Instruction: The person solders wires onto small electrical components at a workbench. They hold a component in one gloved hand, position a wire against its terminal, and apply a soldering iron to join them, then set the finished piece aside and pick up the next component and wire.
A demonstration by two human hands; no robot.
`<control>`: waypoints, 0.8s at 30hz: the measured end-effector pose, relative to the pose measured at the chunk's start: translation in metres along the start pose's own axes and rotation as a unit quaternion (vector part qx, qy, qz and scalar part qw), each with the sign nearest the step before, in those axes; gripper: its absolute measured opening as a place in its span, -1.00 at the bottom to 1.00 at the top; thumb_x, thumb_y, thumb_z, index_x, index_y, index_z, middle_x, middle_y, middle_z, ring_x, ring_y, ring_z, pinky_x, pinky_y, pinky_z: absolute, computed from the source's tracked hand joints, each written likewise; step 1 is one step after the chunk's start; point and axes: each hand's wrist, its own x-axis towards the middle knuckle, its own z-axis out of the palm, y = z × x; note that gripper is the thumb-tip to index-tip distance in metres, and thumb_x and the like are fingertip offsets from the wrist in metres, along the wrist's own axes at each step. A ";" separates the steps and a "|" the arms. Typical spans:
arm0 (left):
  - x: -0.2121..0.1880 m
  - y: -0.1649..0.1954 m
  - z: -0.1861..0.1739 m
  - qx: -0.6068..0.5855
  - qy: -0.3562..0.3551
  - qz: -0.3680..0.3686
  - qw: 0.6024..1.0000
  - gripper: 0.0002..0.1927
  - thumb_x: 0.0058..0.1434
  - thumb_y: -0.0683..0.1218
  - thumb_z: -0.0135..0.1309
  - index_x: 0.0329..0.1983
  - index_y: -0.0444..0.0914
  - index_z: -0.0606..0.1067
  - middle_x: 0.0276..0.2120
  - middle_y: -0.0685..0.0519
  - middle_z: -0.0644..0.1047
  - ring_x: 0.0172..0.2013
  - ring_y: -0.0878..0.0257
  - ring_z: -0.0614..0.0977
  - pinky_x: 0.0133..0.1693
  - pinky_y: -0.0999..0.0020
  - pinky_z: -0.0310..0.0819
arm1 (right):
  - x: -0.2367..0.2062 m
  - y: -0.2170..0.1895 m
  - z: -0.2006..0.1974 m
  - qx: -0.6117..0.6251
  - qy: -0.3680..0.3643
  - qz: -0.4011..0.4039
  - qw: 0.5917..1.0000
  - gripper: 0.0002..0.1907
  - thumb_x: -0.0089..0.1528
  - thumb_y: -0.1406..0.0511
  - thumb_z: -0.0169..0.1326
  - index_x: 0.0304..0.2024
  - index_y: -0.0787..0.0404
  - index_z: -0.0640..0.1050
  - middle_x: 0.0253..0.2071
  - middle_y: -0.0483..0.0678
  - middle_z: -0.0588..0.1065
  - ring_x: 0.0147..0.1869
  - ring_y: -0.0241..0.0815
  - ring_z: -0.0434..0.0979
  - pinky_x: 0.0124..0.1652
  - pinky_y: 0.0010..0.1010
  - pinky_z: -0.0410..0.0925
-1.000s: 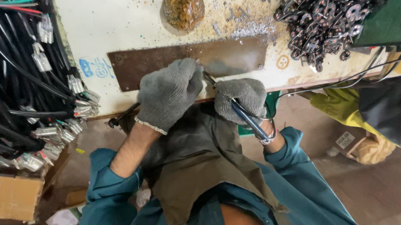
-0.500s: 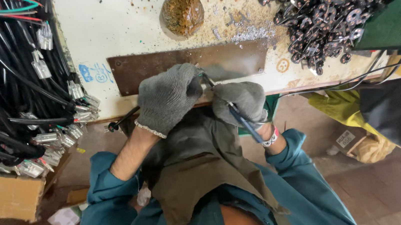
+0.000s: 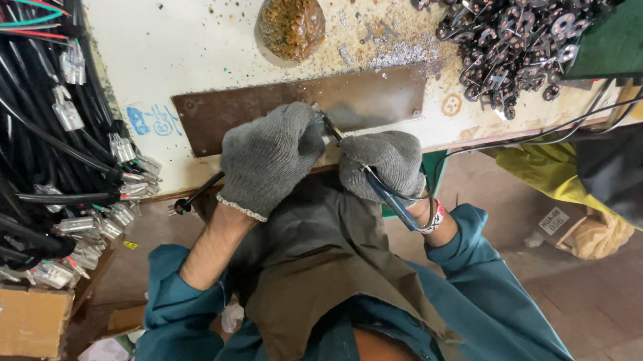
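I see both hands in grey knit gloves at the near edge of the desk (image 3: 162, 53), close together over a brown metal plate (image 3: 376, 95) that lies flat along that edge. My left hand (image 3: 266, 158) is clenched around a black cable (image 3: 196, 196), whose end sticks out to the left of the glove, just off the desk edge. My right hand (image 3: 384, 161) grips a thin tool with a blue handle (image 3: 388, 197); the handle runs back along the wrist, and the metal tip (image 3: 329, 127) points up between the two gloves, onto the plate. What the tip touches I cannot tell, since the left glove hides it.

Beyond the plate sits a round, brownish lump (image 3: 291, 22) on the speckled white surface, with grey filings (image 3: 396, 55) scattered just beside it. To the right a heap of small dark metal parts (image 3: 527, 4) spreads across the desk, touching the plate's far right corner. A green box (image 3: 634, 24) stands at the right edge. On the left hangs a thick bundle of black cables with clear connectors (image 3: 12, 159). A cardboard box (image 3: 11, 325) sits below them on the floor. A brown apron (image 3: 323, 269) covers my lap over teal sleeves.
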 end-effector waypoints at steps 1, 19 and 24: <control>0.000 0.000 0.000 -0.006 -0.008 -0.003 1.000 -0.80 0.15 -0.01 0.23 -0.18 -0.12 0.55 -0.37 0.03 0.59 -0.43 0.02 0.64 -0.40 0.10 0.49 | 0.000 0.000 -0.001 0.013 0.000 0.000 1.000 -0.80 0.11 0.44 0.22 -0.22 0.15 0.58 -0.36 -0.02 0.57 -0.33 0.06 0.62 -0.30 -0.21 0.45; -0.001 0.003 -0.005 -0.031 -0.004 -0.009 0.999 -0.82 0.15 -0.09 0.24 -0.16 -0.12 0.58 -0.35 0.03 0.61 -0.39 0.04 0.65 -0.36 0.13 0.51 | -0.040 0.013 -0.002 0.271 0.219 0.301 0.888 -0.88 0.36 0.38 0.08 -0.06 0.28 0.53 -0.17 0.00 0.53 -0.14 -0.26 0.53 -0.14 -0.44 0.39; -0.001 0.005 -0.007 -0.010 -0.015 -0.014 1.000 -0.91 0.17 -0.10 0.23 -0.31 -0.11 0.53 -0.42 0.04 0.57 -0.41 0.04 0.64 -0.38 0.11 0.48 | -0.021 0.007 -0.008 0.143 0.162 0.223 0.951 -0.89 0.33 0.42 0.15 -0.10 0.31 0.54 -0.23 0.05 0.53 -0.23 -0.17 0.56 -0.20 -0.36 0.39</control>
